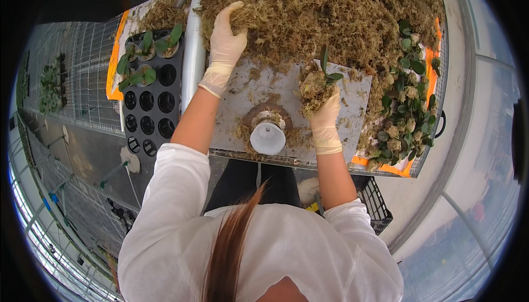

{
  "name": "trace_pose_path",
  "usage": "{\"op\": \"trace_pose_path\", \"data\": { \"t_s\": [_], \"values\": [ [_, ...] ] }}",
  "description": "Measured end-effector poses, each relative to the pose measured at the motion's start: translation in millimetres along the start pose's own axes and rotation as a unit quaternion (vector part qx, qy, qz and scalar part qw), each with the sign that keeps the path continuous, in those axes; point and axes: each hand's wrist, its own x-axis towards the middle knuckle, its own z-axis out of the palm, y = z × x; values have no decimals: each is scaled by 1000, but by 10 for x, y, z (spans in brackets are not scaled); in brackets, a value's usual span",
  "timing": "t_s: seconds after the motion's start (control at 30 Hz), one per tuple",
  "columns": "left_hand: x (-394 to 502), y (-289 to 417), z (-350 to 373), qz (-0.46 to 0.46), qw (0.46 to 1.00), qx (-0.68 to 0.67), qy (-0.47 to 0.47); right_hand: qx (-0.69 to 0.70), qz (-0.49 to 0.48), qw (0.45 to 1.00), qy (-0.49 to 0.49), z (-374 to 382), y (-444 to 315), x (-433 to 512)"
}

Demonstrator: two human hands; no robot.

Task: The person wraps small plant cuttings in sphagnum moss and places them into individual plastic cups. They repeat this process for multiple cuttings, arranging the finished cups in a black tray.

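Note:
My right hand, in a pale thin glove, holds an orchid-like seedling whose root ball is wrapped in moss. Its green leaves point up and to the right. My left hand, gloved the same way, reaches into the edge of the big heap of dry sphagnum moss. Thumb and index finger are spread around some moss; whether they grip it is unclear. Between my forearms, a translucent plastic cup stands on a round brown base, with moss scraps around it on the grey board.
Left of my arm lies a black cell tray with several potted seedlings in its far cells. A clear plastic sleeve of stacked cups runs beside it. More bare-root seedlings line the bench's right edge. A black crate stands below.

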Motion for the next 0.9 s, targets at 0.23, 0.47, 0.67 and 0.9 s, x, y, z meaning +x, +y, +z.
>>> {"op": "trace_pose_path", "data": {
  "t_s": [0.23,0.47,0.67,0.9],
  "values": [
    [-1124,63,-436,-25,954,213,-207,582,209,786,33,-194,60,151],
    [-941,-418,335,30,970,127,-206,395,99,912,47,145,-122,288],
    [-1673,-135,-84,70,963,166,-200,645,274,713,-17,-35,-211,175],
    [-970,-113,109,90,892,161,-412,510,239,824,-67,-16,-128,4]
  ]
}}
